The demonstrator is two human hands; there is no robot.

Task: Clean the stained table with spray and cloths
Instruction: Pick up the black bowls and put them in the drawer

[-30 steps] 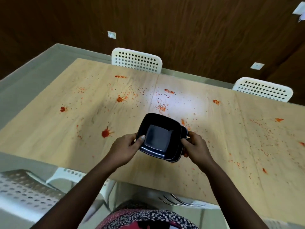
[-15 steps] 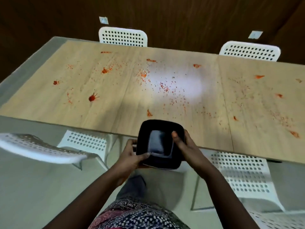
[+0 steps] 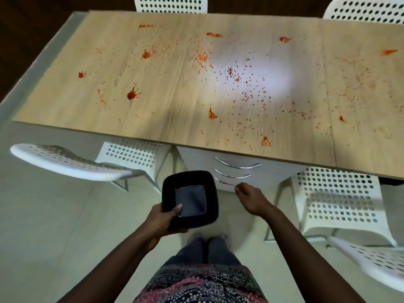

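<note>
Your left hand (image 3: 162,217) gripped the black square dish (image 3: 189,199) at its near-left corner, thumb curled over the rim into the bowl, other fingers hidden under it. The dish was held off the table, in front of your body, above the floor (image 3: 54,215). Your right hand (image 3: 251,199) was off the dish, just to its right, holding nothing; fingers loosely curled, tips pointing left toward the drawer handles (image 3: 237,166). Gap between that hand and the dish was plain.

The three curved metal handles sat on a grey drawer unit (image 3: 273,171) under the near table edge. The wooden table (image 3: 175,119) lay ahead of you, spattered with red-orange stains (image 3: 133,94): big splats at left and centre, fine specks across the middle and right, a bright glare patch mid-top. White perforated chairs: one pulled out at left (image 3: 72,162), one tucked at near right (image 3: 334,200), another's edge at bottom right (image 3: 371,261), two backs at the far side (image 3: 170,4). Your patterned top (image 3: 196,285) and dark trousers showed at bottom centre. No spray or cloth was visible.
</note>
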